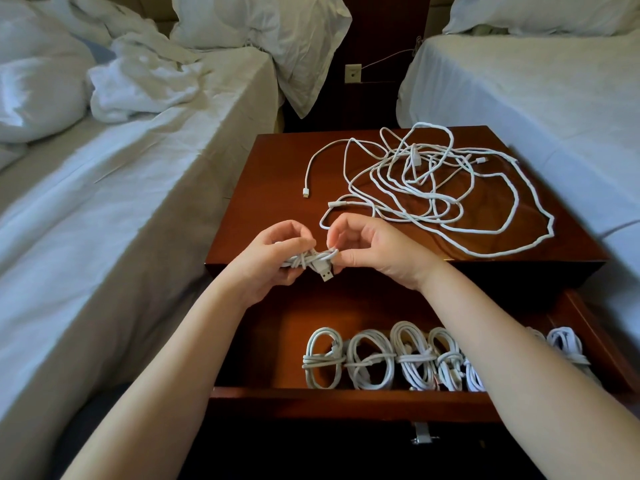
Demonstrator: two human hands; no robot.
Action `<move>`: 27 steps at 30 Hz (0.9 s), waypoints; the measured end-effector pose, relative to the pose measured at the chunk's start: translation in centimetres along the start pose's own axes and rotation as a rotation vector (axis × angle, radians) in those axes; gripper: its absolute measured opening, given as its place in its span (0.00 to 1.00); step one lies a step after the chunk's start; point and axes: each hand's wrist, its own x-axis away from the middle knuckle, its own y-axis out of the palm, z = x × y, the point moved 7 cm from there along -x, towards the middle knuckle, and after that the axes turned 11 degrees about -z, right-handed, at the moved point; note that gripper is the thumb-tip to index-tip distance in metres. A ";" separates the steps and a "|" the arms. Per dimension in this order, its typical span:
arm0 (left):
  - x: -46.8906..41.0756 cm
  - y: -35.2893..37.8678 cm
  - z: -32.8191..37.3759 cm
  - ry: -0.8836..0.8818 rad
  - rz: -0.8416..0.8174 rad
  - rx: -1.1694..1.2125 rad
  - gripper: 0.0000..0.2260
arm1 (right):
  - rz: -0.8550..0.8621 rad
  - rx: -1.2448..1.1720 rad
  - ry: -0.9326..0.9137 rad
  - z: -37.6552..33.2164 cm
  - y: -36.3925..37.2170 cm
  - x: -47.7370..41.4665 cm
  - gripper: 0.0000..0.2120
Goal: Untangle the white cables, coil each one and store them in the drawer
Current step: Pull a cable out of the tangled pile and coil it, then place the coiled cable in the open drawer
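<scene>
Rightmost coiled cables (pixel 566 344) in drawer (pixel 346 398) half behind right forearm (pixel 512 348).

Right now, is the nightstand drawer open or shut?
Open: the drawer is pulled out toward the camera, with coiled cables lying in a row inside.

Coiled cable (pixel 311 263) in hands (pixel 277 258)

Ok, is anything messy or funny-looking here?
Yes. A tangle of white cables sprawls over the nightstand top, loops crossing every way, while the coiled cables in the open drawer lie in a neat row. Nothing looks broken.
</scene>
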 end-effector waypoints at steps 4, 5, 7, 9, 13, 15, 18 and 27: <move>0.2 -0.6 -0.4 -0.069 0.139 -0.176 0.05 | 0.042 0.140 0.016 -0.1 0.4 -0.1 0.07; 0.3 -0.8 -0.3 -0.058 0.176 -0.181 0.06 | 0.058 0.163 0.010 -0.2 0.5 -0.2 0.07; 0.5 -0.9 0.0 -0.006 0.233 -0.137 0.10 | 0.085 0.190 0.004 -0.4 0.5 -0.2 0.08; 0.8 -0.9 0.3 0.036 0.294 -0.069 0.13 | 0.084 0.196 0.016 -0.4 0.6 -0.1 0.11; 2.1 -1.3 0.4 0.087 0.419 -0.032 0.15 | 0.093 0.161 0.033 -0.7 1.2 -0.1 0.15; 2.9 -1.2 0.4 0.113 0.439 -0.046 0.16 | 0.109 0.151 0.031 -0.8 1.7 -0.4 0.15; 3.9 -1.2 0.2 0.125 0.462 -0.067 0.16 | 0.122 0.194 0.031 -1.0 2.8 -0.9 0.14; 6.2 -3.8 -1.1 0.026 0.556 -0.462 0.18 | 0.119 0.300 0.087 0.3 5.1 -1.2 0.11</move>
